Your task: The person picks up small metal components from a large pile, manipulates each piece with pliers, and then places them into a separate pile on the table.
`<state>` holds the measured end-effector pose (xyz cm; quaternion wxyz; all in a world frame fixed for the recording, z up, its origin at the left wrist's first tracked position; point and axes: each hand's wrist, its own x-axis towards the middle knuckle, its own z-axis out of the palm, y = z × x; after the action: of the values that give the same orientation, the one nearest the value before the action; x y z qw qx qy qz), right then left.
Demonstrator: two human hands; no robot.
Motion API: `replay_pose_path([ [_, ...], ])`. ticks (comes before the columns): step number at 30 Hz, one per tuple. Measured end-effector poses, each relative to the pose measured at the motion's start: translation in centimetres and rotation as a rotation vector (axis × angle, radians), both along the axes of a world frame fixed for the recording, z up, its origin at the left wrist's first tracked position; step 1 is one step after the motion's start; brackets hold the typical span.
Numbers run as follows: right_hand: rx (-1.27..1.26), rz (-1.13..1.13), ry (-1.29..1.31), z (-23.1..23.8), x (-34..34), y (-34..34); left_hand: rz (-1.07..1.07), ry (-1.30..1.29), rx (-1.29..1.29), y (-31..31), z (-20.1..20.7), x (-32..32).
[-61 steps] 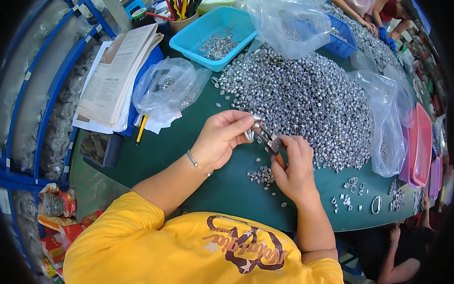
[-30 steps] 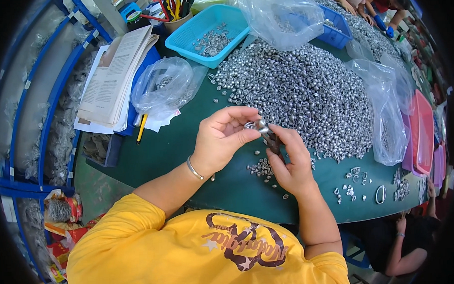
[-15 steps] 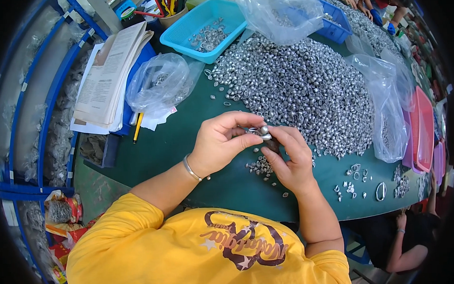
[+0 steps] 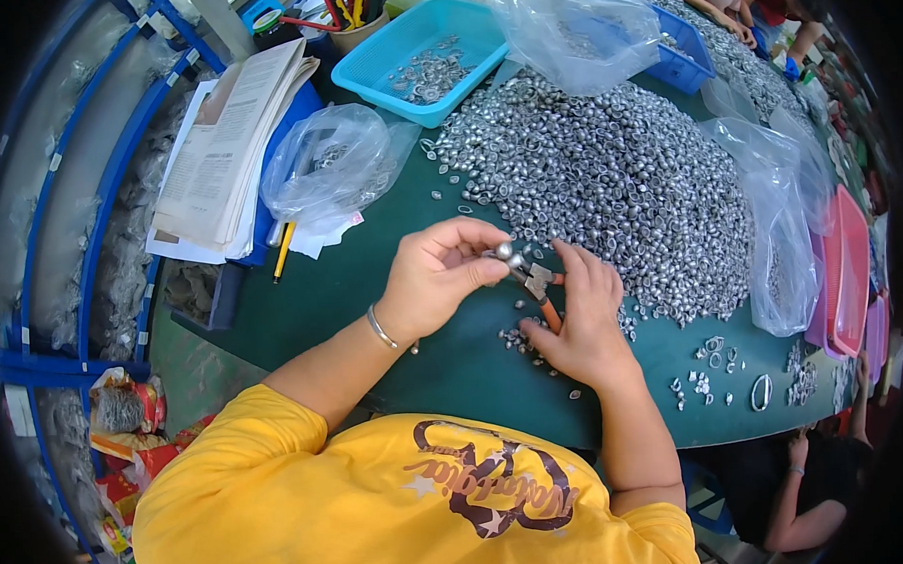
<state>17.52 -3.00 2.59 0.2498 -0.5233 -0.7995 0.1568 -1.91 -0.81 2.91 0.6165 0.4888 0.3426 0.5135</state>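
My left hand (image 4: pixel 439 279) is closed, its thumb and fingertips pinching a silver metal ring with a rounded ball top (image 4: pixel 505 251). Pliers (image 4: pixel 542 284) with orange handles rest in my right hand (image 4: pixel 590 312), fingers on one handle and thumb side by the other. The jaws of the pliers meet the ring at my left fingertips; the exact contact is too small to make out. Just beyond both hands spreads a large heap of small silver metal rings (image 4: pixel 607 177). Under my right hand lies a small cluster of silver pieces (image 4: pixel 516 339), partly hidden.
A turquoise basket (image 4: pixel 385 80) with metal pieces stands at the far left of the green table (image 4: pixel 426 392). Nearby are a plastic bag (image 4: pixel 328 172), newspapers (image 4: pixel 233 150) and a yellow pencil (image 4: pixel 284 250). Pink baskets (image 4: pixel 847 273) stand at right; other people sit farther along.
The pliers have swung into view with their handles spread, and my right fingers have opened wider around them. My left hand still pinches the ring, slightly shifted. The whole view has moved a little.
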Motion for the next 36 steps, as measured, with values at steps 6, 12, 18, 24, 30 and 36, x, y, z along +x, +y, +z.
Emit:
replay_pose_path([
  [6, 0.079, 0.039, 0.088, -0.3, 0.3, 0.4, 0.028, 0.063, 0.136, -0.2, 0.7, -0.6],
  [12, 0.061, 0.138, 0.208, -0.2, 0.5, 0.7, 0.019, 0.123, 0.216, -0.1, 0.8, -0.4],
  [18, -0.06, 0.245, 0.277, 0.7, 1.3, 0.9, 0.006, 0.117, 0.258, -0.2, 0.9, -0.1],
  [24, -0.127, 0.252, 0.328, 1.0, 1.7, 0.9, 0.007, 0.086, 0.238, -0.4, 0.5, 0.1],
  [30, -0.002, 0.193, 0.268, 0.8, 1.4, 0.8, -0.069, 0.078, 0.094, -0.1, 0.9, -0.1],
  [36, 0.007, 0.022, 0.236, 0.4, 1.5, 0.7, -0.03, -0.045, -0.019, 0.3, 1.0, -0.4],
])
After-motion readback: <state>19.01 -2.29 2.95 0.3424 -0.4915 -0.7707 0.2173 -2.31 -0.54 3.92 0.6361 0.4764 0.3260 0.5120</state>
